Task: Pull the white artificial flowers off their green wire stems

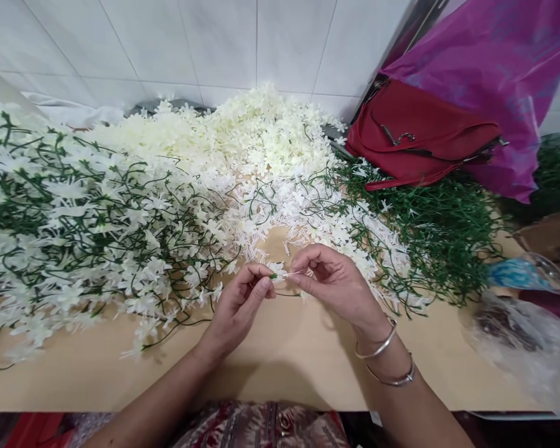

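My left hand [241, 302] pinches a thin green stem [273, 276] by its tip, fingers closed. My right hand [332, 281], wearing two silver bangles at the wrist, pinches a small white artificial flower piece [293, 272] against that stem tip. Both hands meet over the tan table [280, 361] near its middle. Just behind them lies a heap of loose white flower pieces [280, 211].
Finished green stems with white flowers [74, 218] cover the left. A cream flower pile [242, 134] sits at the back, bare green stems [429, 236] at the right. A red bag [420, 137], purple plastic [494, 68] and clear plastic bags [527, 336] are at the right.
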